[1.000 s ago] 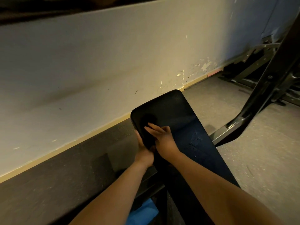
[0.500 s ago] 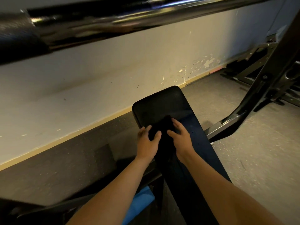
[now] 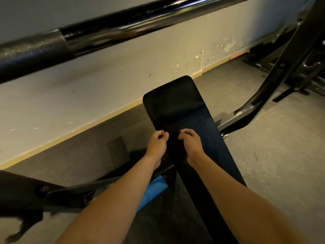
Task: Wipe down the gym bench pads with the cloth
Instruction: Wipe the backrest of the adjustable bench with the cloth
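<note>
Cloth pinched: left hand, right hand

Black padded bench runs from me toward the pale painted wall. My left grip and right grip sit side by side on it, dark cloth pinched between. Black steel barbell crosses overhead. Black metal rack post right of bench; blue flat pad below, left.
</note>
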Action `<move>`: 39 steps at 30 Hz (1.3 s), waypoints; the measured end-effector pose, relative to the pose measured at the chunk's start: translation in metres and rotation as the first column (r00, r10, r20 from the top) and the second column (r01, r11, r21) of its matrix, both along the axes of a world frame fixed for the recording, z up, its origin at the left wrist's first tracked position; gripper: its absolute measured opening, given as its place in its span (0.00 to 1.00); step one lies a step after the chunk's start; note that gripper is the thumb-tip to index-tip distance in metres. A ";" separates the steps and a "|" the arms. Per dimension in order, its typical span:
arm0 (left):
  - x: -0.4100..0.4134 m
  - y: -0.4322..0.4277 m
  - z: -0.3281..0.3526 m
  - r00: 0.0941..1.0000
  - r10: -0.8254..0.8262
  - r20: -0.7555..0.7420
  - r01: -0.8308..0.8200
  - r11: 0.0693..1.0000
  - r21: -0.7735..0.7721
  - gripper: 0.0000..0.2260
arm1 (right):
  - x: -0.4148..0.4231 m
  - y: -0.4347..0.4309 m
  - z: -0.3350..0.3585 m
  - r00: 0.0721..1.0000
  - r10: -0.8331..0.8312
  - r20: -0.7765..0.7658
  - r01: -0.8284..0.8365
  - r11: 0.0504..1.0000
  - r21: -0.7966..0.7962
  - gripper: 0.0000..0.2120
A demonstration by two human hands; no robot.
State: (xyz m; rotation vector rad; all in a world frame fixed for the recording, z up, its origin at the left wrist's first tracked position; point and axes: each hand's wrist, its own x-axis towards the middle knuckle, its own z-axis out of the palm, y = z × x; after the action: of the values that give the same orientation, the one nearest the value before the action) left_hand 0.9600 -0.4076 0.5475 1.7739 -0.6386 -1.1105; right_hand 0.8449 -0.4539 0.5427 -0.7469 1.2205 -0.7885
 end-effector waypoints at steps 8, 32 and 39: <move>-0.016 0.021 0.037 0.994 -0.077 -0.076 0.075 0.997 -0.026 0.10 | -0.019 0.009 0.037 0.994 0.106 -0.015 -0.107 0.994 -0.039 0.09; -0.008 -0.017 0.059 0.903 -0.330 0.277 0.330 0.943 0.047 0.13 | -0.040 -0.017 0.058 0.999 -0.008 -0.047 -0.006 0.955 -0.296 0.13; -0.032 -0.077 0.031 0.947 -0.209 0.244 0.205 0.978 0.042 0.14 | -0.031 -0.053 0.015 0.983 0.172 -0.065 -0.183 0.874 -0.450 0.27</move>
State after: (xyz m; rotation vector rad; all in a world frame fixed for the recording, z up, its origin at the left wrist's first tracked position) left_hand 0.9278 -0.4848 0.5783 1.9101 -0.9882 -1.0414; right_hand 0.8138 -0.5071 0.5572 -1.2383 0.9746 -0.9265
